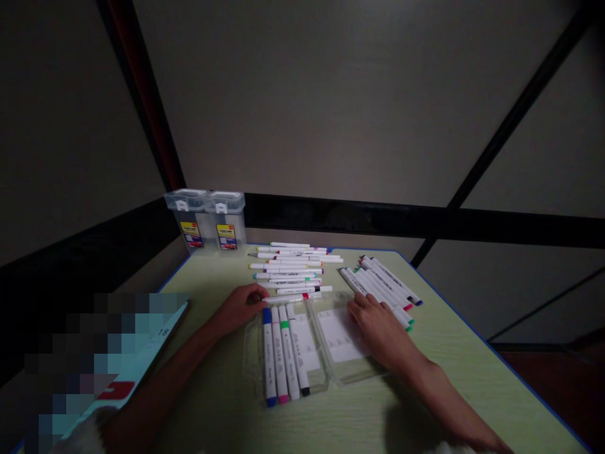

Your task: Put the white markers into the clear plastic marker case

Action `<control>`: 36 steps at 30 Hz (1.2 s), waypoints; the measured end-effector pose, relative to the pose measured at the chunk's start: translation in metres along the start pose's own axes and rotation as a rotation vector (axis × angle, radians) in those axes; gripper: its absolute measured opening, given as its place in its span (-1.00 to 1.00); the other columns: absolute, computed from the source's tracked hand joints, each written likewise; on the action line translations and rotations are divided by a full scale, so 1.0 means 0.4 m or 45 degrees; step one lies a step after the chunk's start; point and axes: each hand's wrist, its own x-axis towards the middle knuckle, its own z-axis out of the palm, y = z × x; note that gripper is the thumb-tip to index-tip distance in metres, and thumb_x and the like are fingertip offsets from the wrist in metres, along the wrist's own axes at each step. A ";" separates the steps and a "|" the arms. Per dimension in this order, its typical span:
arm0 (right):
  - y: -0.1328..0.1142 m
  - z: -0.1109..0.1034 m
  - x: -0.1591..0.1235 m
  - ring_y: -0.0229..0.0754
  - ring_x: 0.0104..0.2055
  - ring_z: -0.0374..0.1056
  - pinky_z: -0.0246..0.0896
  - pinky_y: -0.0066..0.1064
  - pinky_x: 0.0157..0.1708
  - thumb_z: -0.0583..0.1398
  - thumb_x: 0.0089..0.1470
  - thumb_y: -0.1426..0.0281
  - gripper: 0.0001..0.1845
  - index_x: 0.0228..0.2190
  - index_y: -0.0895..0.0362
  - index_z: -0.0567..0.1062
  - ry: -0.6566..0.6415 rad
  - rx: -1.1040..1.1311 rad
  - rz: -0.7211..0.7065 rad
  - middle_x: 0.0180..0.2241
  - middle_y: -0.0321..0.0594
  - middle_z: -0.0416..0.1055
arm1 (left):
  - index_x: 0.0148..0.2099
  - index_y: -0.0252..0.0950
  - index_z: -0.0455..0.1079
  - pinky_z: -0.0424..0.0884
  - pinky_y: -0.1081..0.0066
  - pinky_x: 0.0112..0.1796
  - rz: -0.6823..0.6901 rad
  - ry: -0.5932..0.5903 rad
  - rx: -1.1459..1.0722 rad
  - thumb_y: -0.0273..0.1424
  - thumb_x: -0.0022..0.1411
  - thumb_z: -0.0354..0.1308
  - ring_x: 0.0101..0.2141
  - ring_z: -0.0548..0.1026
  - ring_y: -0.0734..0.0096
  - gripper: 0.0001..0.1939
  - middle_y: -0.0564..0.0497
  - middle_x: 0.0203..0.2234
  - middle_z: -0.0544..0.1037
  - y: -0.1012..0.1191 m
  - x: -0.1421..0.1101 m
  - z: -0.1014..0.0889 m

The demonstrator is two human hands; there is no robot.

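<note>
My left hand (243, 309) is closed in a pinch at the left end of a white marker (286, 299) with a red band, which lies across the top of an open clear plastic case (328, 377). Inside the case's left half, several white markers (280, 353) with blue, pink, green and black parts stand side by side. My right hand (380, 325) lies over the upper right part of the case's lid (340, 334), beside a slanted pile of markers (378, 287). Its fingers are curled, and their tips are hidden, so what they grip does not show.
Several more markers (288, 271) lie in a loose stack beyond the case. Two lidded clear boxes (227, 233) with yellow labels stand at the table's back left corner. A light blue board or booklet (155, 353), partly blurred out, is at left. A wall (331, 126) rises behind the table.
</note>
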 end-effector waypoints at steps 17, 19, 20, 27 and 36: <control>0.038 0.017 0.011 -0.10 -0.17 0.21 0.03 -0.34 -0.18 -0.07 0.11 0.44 -0.72 -0.18 0.21 0.33 0.203 0.198 0.108 -0.18 -0.06 0.32 | -0.36 -0.38 0.48 0.37 0.34 -0.31 -0.223 0.347 -0.286 -0.35 -0.14 0.18 -0.38 0.50 0.28 -0.75 -0.04 -0.45 0.58 0.032 -0.007 -0.006; 0.039 0.020 0.011 -0.10 -0.17 0.21 0.03 -0.32 -0.18 -0.06 0.10 0.44 -0.72 -0.19 0.21 0.34 0.207 0.203 0.095 -0.19 -0.06 0.33 | -0.36 -0.38 0.48 0.38 0.34 -0.28 -0.222 0.384 -0.305 -0.36 -0.13 0.18 -0.36 0.50 0.27 -0.76 -0.04 -0.42 0.58 0.034 -0.009 -0.005; 0.039 0.021 0.011 -0.09 -0.17 0.21 0.03 -0.31 -0.18 -0.05 0.10 0.44 -0.72 -0.19 0.21 0.35 0.210 0.205 0.089 -0.19 -0.05 0.33 | -0.36 -0.38 0.48 0.38 0.33 -0.27 -0.221 0.405 -0.323 -0.36 -0.13 0.19 -0.35 0.50 0.27 -0.76 -0.04 -0.41 0.58 0.035 -0.010 -0.004; 0.024 0.009 0.005 -0.08 -0.12 0.20 0.03 -0.28 -0.15 -0.05 0.11 0.43 -0.74 -0.21 0.18 0.36 0.277 0.262 0.024 -0.15 -0.08 0.32 | -0.33 -0.38 0.48 0.38 0.31 -0.23 -0.148 0.409 -0.467 -0.29 -0.13 0.21 -0.31 0.50 0.26 -0.70 -0.06 -0.36 0.58 0.040 -0.004 0.002; -0.034 -0.023 -0.016 -0.08 -0.21 0.31 0.12 -0.24 -0.20 -0.03 0.12 0.41 -0.67 -0.08 0.20 0.30 0.445 0.573 -0.134 -0.26 -0.08 0.41 | -0.34 -0.37 0.48 0.38 0.32 -0.24 -0.116 0.338 -0.428 -0.28 -0.10 0.18 -0.36 0.50 0.28 -0.72 0.00 -0.48 0.59 0.064 -0.010 0.007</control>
